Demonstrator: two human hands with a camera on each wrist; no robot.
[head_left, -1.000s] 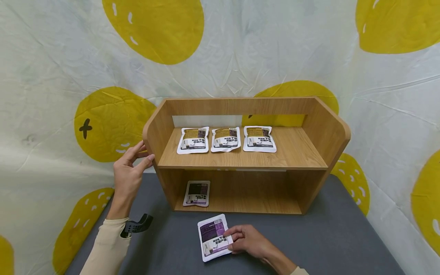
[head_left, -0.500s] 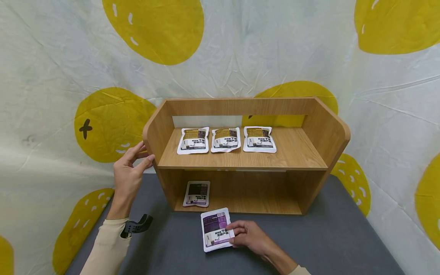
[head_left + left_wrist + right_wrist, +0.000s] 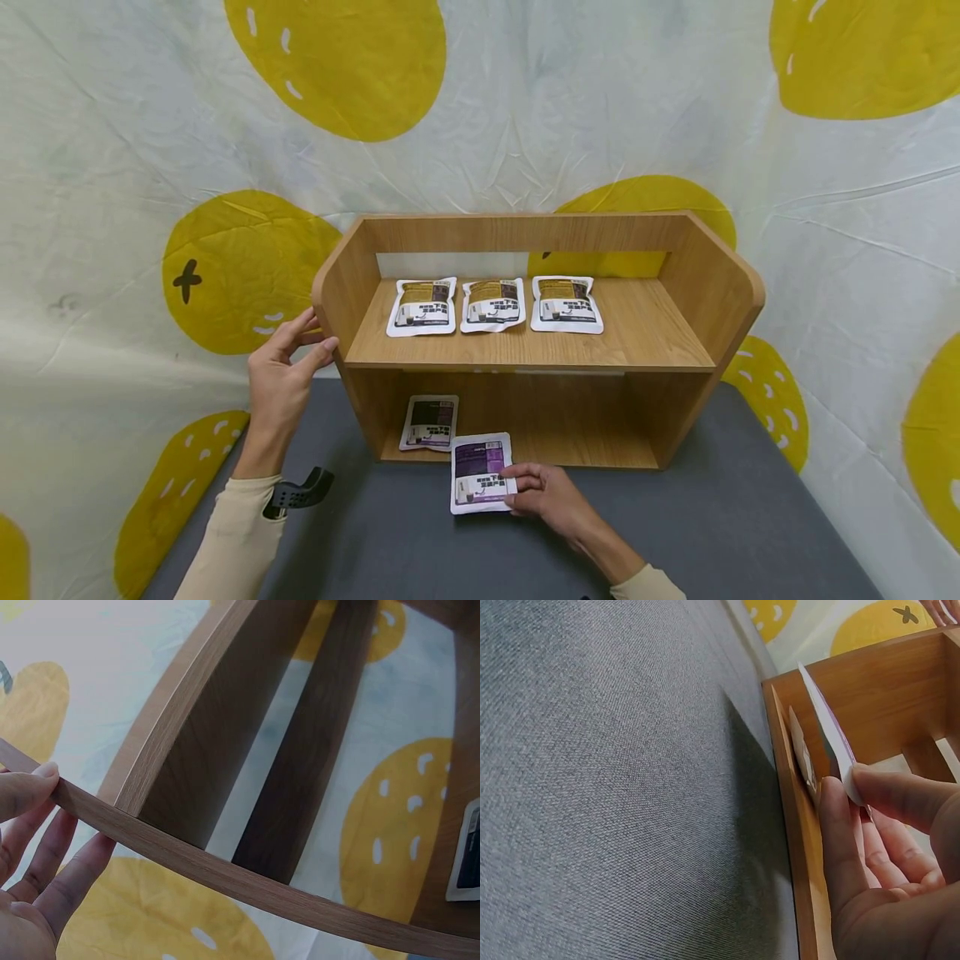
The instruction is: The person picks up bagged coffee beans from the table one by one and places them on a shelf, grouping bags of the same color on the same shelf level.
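Note:
My right hand (image 3: 551, 500) pinches the right edge of a white pouch with a purple label (image 3: 480, 479), thumb on one face and fingers on the other. In the right wrist view this pouch (image 3: 829, 731) is seen edge-on, raised off the grey cloth. Its top overlaps the front edge of the lower shelf (image 3: 555, 425) in the head view. A similar dark-purple pouch (image 3: 430, 422) lies at the left end of that shelf. My left hand (image 3: 283, 375) grips the front edge of the wooden rack's left side panel (image 3: 150, 836) between thumb and fingers.
On the upper shelf (image 3: 637, 333) lie three white pouches with brown-and-gold labels, the middle one (image 3: 492, 304) close to its left neighbour. A grey cloth (image 3: 720, 533) covers the table in front. Behind the rack hangs a pale sheet (image 3: 487, 108) with yellow shapes.
My right hand has carried the purple pouch forward and slightly right, up to the lower shelf's front edge, turning it straighter. My left hand stays on the side panel.

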